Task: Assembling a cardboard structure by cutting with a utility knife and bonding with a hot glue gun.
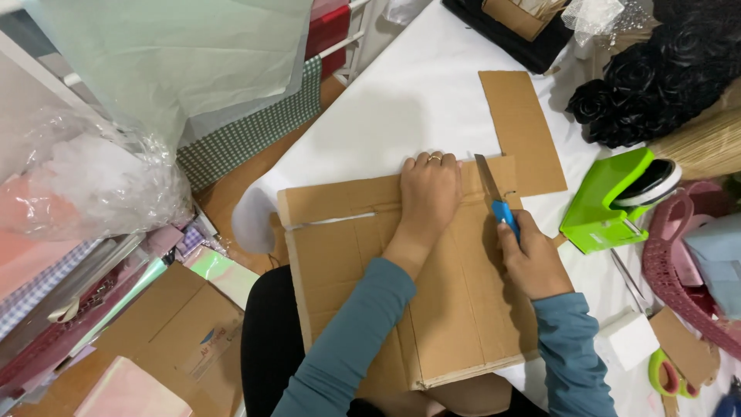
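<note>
A flattened brown cardboard sheet [347, 255] lies across the near edge of a white table [401, 100] and over my lap. My left hand [428, 193] presses flat on the sheet near its far edge, a ring on one finger. My right hand [532, 262] grips a blue-handled utility knife [498, 197]. Its blade points away from me and rests on the cardboard just right of my left hand. A slit runs along the sheet to the left of my left hand. A separate cardboard strip [521, 127] lies beyond the blade.
A green tape dispenser [610, 205] stands right of the knife. Black fabric roses [656, 77] fill the far right, a pink basket [687, 262] the right edge. A white block [629, 340] and scissors [668, 378] lie near my right elbow. Paper rolls and plastic wrap crowd the left.
</note>
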